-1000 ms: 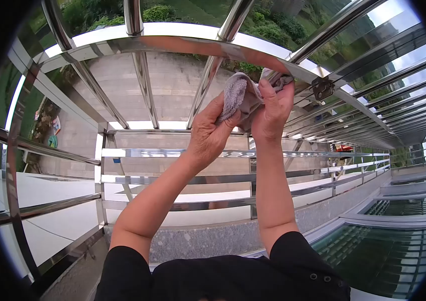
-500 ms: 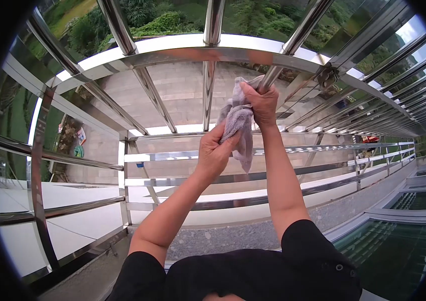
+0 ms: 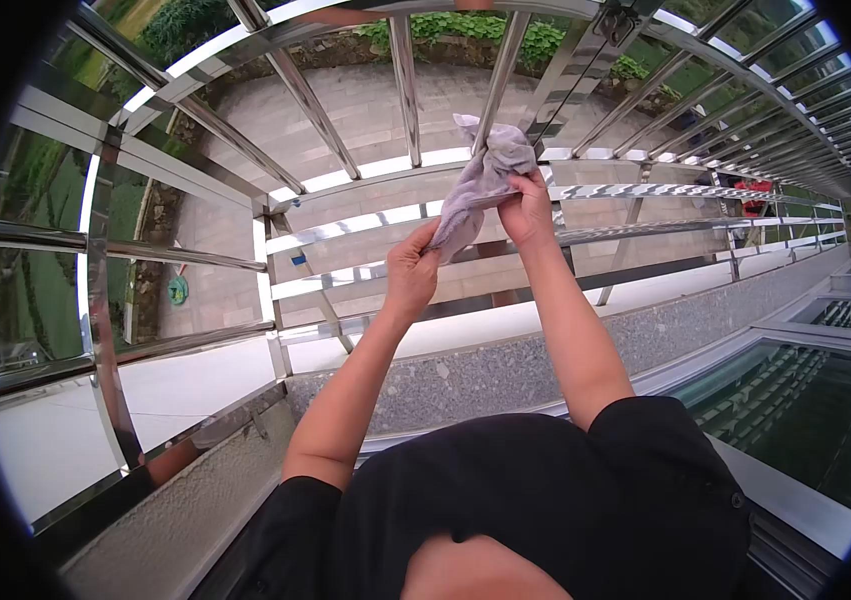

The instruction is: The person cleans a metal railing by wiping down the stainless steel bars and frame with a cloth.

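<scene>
A damp-looking light purple cloth (image 3: pixel 480 190) is stretched between my two hands and passes around the lower part of a shiny metal bar (image 3: pixel 502 75). My left hand (image 3: pixel 413 270) pinches the cloth's lower left end. On the right, my right hand (image 3: pixel 528 210) grips the other side of the cloth, close beneath the bar's foot. Part of the cloth pokes out to the left of the bar. Folds of cloth hide some of the fingertips.
Metal railings surround the hands, with a latch (image 3: pixel 617 22) at the top. Flat horizontal rails (image 3: pixel 345 232) run above a speckled stone ledge (image 3: pixel 445 385). A glass window (image 3: pixel 805 400) is at the right. Paving (image 3: pixel 235 130) and plants show far below.
Both hands have moved down the bar with the cloth. The cloth, bunched and hanging before, is now drawn out between the hands. The view has tilted downward.
</scene>
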Motion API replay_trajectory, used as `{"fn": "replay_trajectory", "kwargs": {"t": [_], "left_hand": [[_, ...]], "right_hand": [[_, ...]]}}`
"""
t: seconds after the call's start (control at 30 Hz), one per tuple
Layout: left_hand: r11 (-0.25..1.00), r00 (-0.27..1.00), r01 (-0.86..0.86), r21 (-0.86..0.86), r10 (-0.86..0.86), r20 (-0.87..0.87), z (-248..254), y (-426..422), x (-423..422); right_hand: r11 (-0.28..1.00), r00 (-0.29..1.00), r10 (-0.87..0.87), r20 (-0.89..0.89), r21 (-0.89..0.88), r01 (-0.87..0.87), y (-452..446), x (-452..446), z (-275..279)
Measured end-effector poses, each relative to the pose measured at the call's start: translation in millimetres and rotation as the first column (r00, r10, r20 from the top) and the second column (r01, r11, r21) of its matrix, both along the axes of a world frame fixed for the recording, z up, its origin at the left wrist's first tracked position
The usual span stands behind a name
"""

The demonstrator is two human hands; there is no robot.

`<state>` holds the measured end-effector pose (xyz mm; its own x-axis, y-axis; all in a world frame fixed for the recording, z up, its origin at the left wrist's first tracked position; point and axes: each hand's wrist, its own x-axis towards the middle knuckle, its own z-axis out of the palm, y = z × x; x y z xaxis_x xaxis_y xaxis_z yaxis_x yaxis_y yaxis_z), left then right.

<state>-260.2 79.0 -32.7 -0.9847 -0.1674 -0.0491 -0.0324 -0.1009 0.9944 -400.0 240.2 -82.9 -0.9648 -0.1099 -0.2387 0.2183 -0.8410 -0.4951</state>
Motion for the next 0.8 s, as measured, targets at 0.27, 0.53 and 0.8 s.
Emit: {"fn": "replay_trajectory", "kwargs": {"t": [0.27,0.53,0.8], "left_hand": [[0.999,0.983,-0.050,-0.014,0.046,-0.179,45.2,-3.7,47.6],[0.985,0.969,-0.158,0.076,0.169,-0.181,82.4,-13.8,45.5],[0.951,0.955,-0.227,-0.211,0.175,-0.238,90.8,22.4,49.0]], "right_hand": [[0.854,0.979,0.070,-0.192,-0.495,-0.158,33.9,50.8,55.3],[0.986,0.985,0.157,-0.067,-0.052,-0.161,44.7,127.3,63.6],[0.531,0.860,0.325,0.394,0.676,-0.510,22.6,214.2,44.3]]}}
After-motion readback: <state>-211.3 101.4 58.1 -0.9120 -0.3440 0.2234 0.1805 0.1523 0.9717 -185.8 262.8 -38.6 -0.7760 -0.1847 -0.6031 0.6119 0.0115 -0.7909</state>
